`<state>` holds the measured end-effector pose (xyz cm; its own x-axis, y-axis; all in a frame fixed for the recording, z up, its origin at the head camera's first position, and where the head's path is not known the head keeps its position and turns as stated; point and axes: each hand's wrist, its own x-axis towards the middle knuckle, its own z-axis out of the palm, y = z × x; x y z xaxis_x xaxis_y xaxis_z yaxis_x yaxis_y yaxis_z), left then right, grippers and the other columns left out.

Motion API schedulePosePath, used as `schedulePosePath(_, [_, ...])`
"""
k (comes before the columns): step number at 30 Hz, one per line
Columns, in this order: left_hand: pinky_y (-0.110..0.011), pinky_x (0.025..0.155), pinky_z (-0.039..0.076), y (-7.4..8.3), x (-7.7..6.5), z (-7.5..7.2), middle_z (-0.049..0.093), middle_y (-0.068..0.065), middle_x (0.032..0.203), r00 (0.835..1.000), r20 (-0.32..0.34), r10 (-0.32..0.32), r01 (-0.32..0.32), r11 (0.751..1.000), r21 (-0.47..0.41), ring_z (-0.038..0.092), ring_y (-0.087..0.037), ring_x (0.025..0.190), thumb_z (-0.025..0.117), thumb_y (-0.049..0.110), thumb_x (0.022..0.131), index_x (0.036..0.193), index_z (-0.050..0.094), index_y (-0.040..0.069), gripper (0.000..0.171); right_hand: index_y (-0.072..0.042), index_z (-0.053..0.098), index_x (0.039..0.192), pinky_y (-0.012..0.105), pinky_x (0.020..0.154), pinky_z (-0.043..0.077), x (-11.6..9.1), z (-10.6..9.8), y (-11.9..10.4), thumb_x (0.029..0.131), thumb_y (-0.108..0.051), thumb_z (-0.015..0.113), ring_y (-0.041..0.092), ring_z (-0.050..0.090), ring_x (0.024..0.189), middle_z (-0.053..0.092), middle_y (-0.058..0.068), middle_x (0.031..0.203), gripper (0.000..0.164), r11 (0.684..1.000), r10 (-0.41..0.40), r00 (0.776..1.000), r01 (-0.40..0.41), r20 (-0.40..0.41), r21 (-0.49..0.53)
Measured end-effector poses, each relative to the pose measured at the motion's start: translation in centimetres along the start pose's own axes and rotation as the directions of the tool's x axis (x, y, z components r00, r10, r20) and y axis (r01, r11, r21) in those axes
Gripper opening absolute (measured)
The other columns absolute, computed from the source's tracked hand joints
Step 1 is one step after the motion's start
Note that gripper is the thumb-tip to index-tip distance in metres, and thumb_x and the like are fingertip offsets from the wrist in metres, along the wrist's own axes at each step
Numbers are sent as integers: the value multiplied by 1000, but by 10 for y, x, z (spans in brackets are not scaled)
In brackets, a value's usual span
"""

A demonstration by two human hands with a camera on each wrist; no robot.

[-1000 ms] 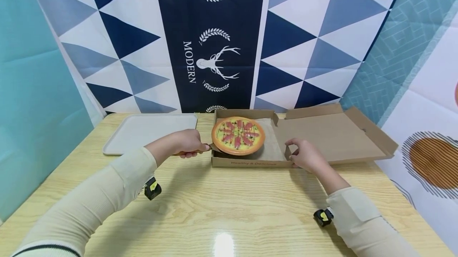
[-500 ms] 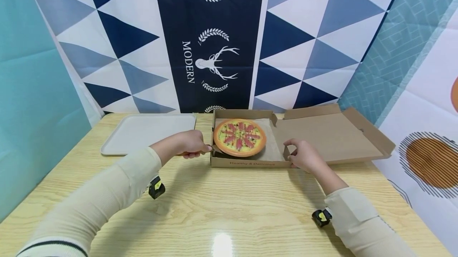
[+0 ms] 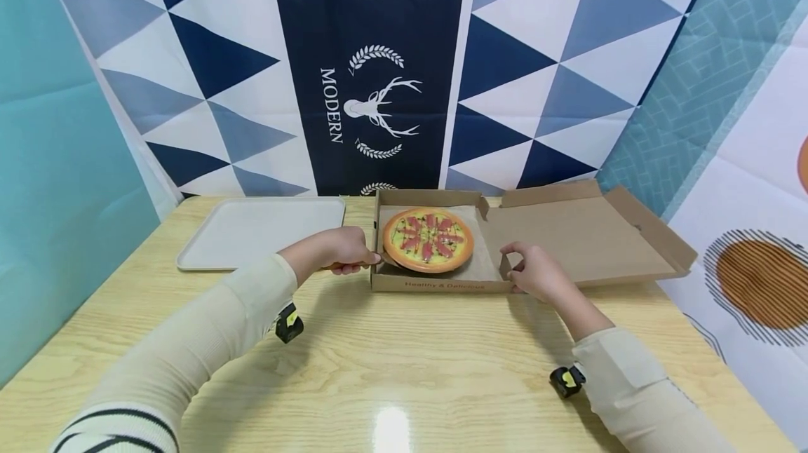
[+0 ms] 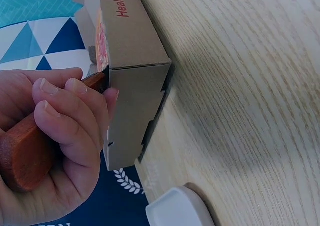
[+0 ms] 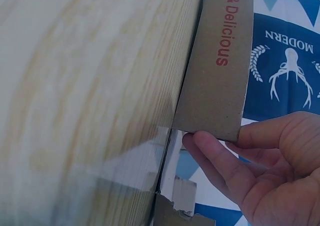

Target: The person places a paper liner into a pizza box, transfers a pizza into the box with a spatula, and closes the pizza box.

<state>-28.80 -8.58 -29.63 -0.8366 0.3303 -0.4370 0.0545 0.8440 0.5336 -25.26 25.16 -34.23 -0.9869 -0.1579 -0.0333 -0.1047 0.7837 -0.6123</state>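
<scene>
My left hand [image 3: 347, 249] grips the reddish-brown wooden handle [image 4: 30, 153] of a pizza server at the left wall of the open cardboard pizza box [image 3: 442, 286]. The server's dark blade [image 3: 393, 261] reaches over that wall and under the pizza [image 3: 429, 240], which has an orange crust and red strips on yellow; most of the blade is hidden. The pizza is inside the box, over its paper liner [image 3: 482, 249]. My right hand [image 3: 536, 272] pinches the box's front right corner, with fingertips at the wall's end in the right wrist view.
The box lid [image 3: 581, 239] lies folded open to the right, its flaps standing up. A pale rectangular tray [image 3: 265, 228] sits on the wooden table [image 3: 353, 369] left of the box. Patterned cloth [image 3: 379, 74] hangs behind the table.
My left hand has moved a little to the right with the pizza server. The pizza has shifted slightly right, further inside the box. My right hand has stayed at the corner.
</scene>
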Motion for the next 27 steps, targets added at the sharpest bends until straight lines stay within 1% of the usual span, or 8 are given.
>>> schedulePosePath(5, [-23,42,33,-1,5,-1,43,-1,50,1000,6,-3,3,1000,-3,37,-10,41,58,27,99,55,49,11,48,8,47,134,38,64,57,0,0,-2,89,10,54,24,66,67,64,20,88,46,1000,-6,1000,6,1,9])
schedulePosePath(10, [-23,42,33,-1,10,-4,43,-1,51,1000,7,-8,8,1000,-9,37,-10,41,58,27,99,57,50,10,46,8,48,133,37,63,57,1,0,-2,88,11,54,24,66,68,64,20,87,46,1000,-10,1000,11,-4,10])
schedulePosePath(15, [-23,42,32,2,13,-6,43,-1,52,1000,15,-20,20,1000,1,37,-10,42,57,26,100,60,50,8,44,9,48,133,37,63,57,1,1,-1,88,12,53,24,66,69,64,20,87,46,1000,-9,1000,9,-2,15])
schedulePosePath(22, [-23,42,32,7,16,-8,43,0,51,999,26,-30,29,999,28,37,-10,42,57,25,99,57,49,11,45,8,47,133,37,64,57,0,0,-1,89,11,54,24,65,68,63,20,88,45,1000,-1,1000,1,3,23])
schedulePosePath(27, [-22,41,30,10,20,-11,41,0,50,997,66,-29,24,997,77,36,-9,42,56,25,100,57,47,11,46,9,47,133,38,64,57,0,0,-1,89,11,54,24,65,68,63,21,88,45,1000,-1,1000,1,3,23])
